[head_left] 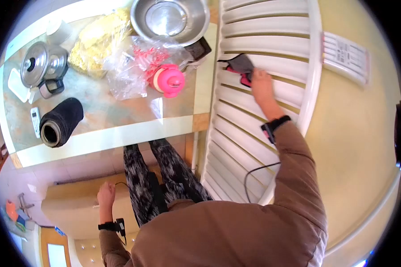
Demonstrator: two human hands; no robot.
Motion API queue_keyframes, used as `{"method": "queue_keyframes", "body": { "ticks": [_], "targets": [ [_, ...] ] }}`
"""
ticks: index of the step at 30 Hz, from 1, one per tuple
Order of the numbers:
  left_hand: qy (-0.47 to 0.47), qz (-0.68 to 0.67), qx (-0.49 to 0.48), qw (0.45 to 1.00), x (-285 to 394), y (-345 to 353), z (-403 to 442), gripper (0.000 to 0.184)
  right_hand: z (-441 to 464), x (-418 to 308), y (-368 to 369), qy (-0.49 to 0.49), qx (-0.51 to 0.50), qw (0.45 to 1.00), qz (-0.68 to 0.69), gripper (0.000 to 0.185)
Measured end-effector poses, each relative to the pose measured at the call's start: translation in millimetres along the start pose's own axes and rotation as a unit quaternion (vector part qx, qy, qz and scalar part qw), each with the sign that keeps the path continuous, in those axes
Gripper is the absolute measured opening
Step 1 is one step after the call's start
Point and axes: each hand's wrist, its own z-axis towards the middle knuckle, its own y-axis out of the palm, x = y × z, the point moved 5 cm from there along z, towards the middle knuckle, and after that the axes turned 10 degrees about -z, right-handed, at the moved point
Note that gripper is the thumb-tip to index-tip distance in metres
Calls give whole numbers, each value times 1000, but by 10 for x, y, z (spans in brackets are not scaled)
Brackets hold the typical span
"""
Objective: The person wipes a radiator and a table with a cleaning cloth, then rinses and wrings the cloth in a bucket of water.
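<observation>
My right hand [262, 89] reaches over the white slatted radiator [258, 46] with its fingers closed on a dark grey cloth [240, 64] that has red-pink parts. The cloth lies against the upper slats, beside the table's right edge. Low at the left, my left hand [106, 195] hangs by the tan bench seat [71, 198], away from the table. Its fingers are curled, and whether anything is inside them is hidden. A thin dark wire shows near its fingertips.
On the table [133, 111] stand a metal basin [196, 22], a lidded pot [55, 62], a pink cup [171, 81], plastic bags [124, 71], a black-covered cylinder [69, 115] and a white remote [34, 122]. A black cable [249, 173] loops over the radiator.
</observation>
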Motion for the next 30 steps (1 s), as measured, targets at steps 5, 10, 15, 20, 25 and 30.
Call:
{"method": "queue_keyframes", "body": {
  "ticks": [5, 10, 15, 20, 25, 30],
  "targets": [
    [-8, -7, 16, 1000, -110, -147, -142, 25, -94, -139, 240, -21, 31, 999, 13, 14],
    [25, 6, 18, 1000, 205, -536, -165, 28, -461, 379, -507, -30, 66, 997, 18, 11],
    [80, 11, 60, 995, 756, -1106, -175, 29, -1026, 795, -957, 32, 86, 988, 125, 11],
    [105, -30, 130, 985, 892, -1400, -399, 29, -1439, 681, -949, -172, 1, 985, 30, 10],
    [130, -51, 149, 979, 1040, -1497, -978, 31, -1848, 361, -696, -192, -191, 952, 142, 19],
    [171, -313, 78, 931, 1462, -1289, -1612, 43, -1903, -242, -1407, -91, -381, 588, 708, 40]
  ]
}}
